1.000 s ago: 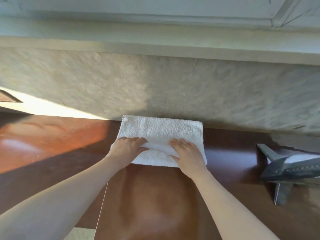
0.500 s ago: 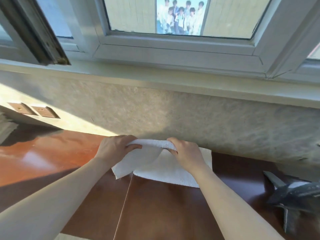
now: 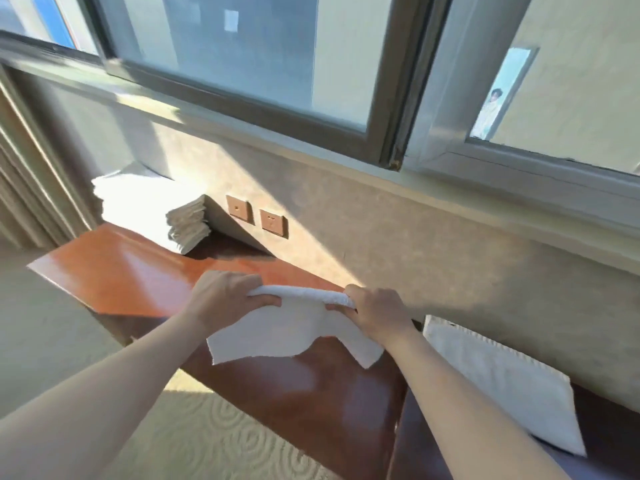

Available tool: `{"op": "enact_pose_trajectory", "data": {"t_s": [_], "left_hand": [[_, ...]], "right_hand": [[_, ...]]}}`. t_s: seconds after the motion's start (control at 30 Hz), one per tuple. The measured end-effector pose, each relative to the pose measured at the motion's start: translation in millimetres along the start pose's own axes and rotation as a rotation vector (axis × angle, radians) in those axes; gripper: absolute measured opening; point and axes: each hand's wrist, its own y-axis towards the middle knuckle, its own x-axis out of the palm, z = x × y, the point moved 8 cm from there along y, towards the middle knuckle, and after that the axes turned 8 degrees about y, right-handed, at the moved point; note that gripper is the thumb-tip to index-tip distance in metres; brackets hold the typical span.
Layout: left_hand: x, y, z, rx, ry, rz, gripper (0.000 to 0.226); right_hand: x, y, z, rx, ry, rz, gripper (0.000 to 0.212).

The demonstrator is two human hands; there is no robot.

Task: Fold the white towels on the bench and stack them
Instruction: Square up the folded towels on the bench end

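A folded white towel (image 3: 287, 327) hangs in the air above the brown bench (image 3: 131, 271). My left hand (image 3: 221, 296) grips its folded top edge at the left end. My right hand (image 3: 377, 313) grips the same edge at the right end. The towel's loose lower edges droop toward me. A stack of folded white towels (image 3: 152, 202) stands at the far left end of the bench against the wall. Another white towel (image 3: 502, 386) lies flat on the bench to the right of my right arm.
The wall with two brown socket plates (image 3: 256, 216) runs behind the bench, under a window sill (image 3: 311, 147). Curtain folds (image 3: 31, 174) hang at far left. Patterned carpet (image 3: 214, 441) lies below the bench's near edge.
Both hands lifted the folded towel off the bench and carried it leftward; my view swung left, bringing the towel stack into sight. The flat towel underneath stayed on the bench.
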Motion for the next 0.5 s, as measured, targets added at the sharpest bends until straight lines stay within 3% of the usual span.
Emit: {"op": "enact_pose_trajectory", "data": {"t_s": [0.1, 0.27, 0.5], "left_hand": [[-10.7, -38.9, -75.0, -0.061, 0.026, -0.063, 0.089], [-57.0, -84.6, -165.2, -0.090, 0.062, 0.010, 0.063], [-41.8, -101.4, -277.6, -0.184, 0.136, -0.031, 0.073]], "right_hand": [[28.0, 32.8, -70.7, -0.052, -0.003, -0.059, 0.059], [55.3, 87.3, -169.7, -0.149, -0.005, -0.100, 0.058], [84.8, 174.1, -238.1, -0.179, 0.023, -0.117, 0.060]]}}
